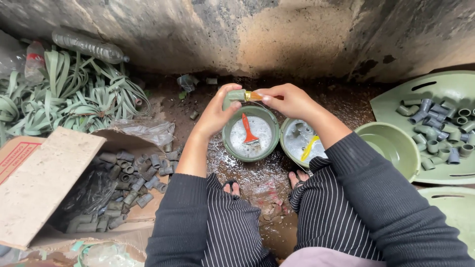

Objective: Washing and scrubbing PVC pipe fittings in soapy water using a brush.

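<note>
While both hands sit over the green tin [232, 148], the job reads as brushing a coat onto a pipe fitting, judging by the layout; left hand [216, 112] is curled round a grey-green elbow fitting [234, 95], fingers wrapped tight on its body, thumb underneath; right hand [289, 100] pinches a small brush with an orange-amber handle [254, 96] between thumb and fingertips, narrow precision pinch, tip pushed at the open mouth of the fitting; the two meet right above the tin's far rim.

My take on doing it well: hold the fitting over the tin so drips land in the whitish liquid, not on the wet ground; rotate the fitting with the left hand rather than sweeping the brush; go light so the socket isn't flooded; can't tell how much is on the bristles, they're hidden at the joint.

A second, red-handled brush [249, 132] lies in the tin, bristles near; just right of it, touching, is the tin's lid [297, 143] with a yellow strip on it; cardboard box [44, 188] of grey fittings near left; green tray [396, 101] with more fittings far right, green bowl [391, 146] between lid and tray.
</note>
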